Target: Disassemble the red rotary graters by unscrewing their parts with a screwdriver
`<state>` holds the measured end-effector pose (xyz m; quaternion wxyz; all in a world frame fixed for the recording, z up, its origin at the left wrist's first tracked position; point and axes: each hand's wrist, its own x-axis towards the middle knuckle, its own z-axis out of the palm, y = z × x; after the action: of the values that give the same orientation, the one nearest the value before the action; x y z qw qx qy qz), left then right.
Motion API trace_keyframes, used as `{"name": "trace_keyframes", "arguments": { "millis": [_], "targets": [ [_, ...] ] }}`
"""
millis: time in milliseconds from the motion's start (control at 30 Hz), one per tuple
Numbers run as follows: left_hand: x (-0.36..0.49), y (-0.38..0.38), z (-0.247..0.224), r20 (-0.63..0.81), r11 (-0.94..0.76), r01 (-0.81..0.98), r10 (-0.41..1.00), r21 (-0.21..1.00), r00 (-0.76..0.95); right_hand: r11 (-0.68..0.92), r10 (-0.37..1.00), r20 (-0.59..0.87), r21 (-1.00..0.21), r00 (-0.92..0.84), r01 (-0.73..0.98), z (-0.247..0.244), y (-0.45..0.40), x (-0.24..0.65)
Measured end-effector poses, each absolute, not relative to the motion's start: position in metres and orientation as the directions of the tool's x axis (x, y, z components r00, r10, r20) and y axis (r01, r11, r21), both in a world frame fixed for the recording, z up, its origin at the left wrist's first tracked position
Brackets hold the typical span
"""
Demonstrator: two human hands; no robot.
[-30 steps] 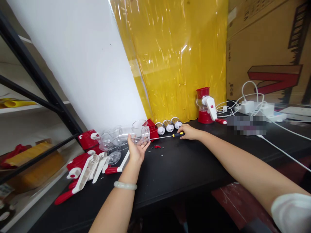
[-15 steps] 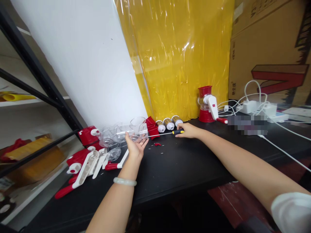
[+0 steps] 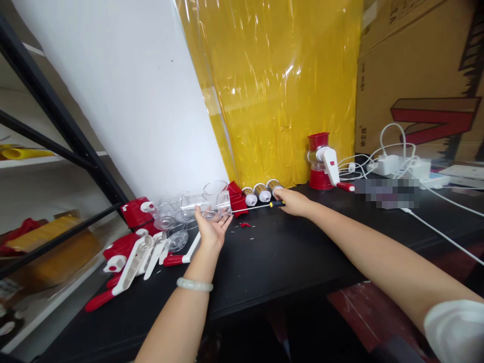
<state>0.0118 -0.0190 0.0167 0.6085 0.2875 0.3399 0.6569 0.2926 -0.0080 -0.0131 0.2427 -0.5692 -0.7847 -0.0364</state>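
Note:
A clear plastic cylinder part point(image 3: 202, 202) lies sideways in my left hand point(image 3: 213, 229), whose palm faces up with the fingers partly spread under it. My right hand point(image 3: 293, 201) is closed around the black and yellow handle of a screwdriver point(image 3: 260, 207). The thin shaft points left, its tip at the right end of the clear part; exact contact cannot be made out. Just behind the shaft are a red plastic part point(image 3: 237, 199) and several metal drums with white ends point(image 3: 262, 192). A small red piece point(image 3: 245, 225) lies in front on the black table point(image 3: 272, 262).
White and red crank handles point(image 3: 132, 264), red housings point(image 3: 139, 213) and clear parts crowd the left side. An assembled red and white grinder point(image 3: 319, 161) stands at the back right, beside white cables and chargers point(image 3: 389, 165). A black-framed shelf point(image 3: 56, 101) rises at far left.
My right hand has shifted its grip on the screwdriver handle, now covering more of its end. My left hand and the clear part have hardly moved.

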Motion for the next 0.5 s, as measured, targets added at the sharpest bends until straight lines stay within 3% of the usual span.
{"name": "trace_keyframes", "arguments": {
  "millis": [233, 500],
  "targets": [
    [0.010, -0.016, 0.015, -0.024, -0.051, -0.572, 0.992, 0.819, -0.123, 0.360, 0.908, 0.308, -0.218, -0.286, 0.907, -0.019, -0.004, 0.287],
    [0.010, -0.017, 0.016, -0.051, -0.034, -0.589, 0.991, 0.807, -0.127, 0.424, 0.877, 0.329, -0.192, -0.349, 0.885, -0.021, -0.002, 0.286]
  ]
}}
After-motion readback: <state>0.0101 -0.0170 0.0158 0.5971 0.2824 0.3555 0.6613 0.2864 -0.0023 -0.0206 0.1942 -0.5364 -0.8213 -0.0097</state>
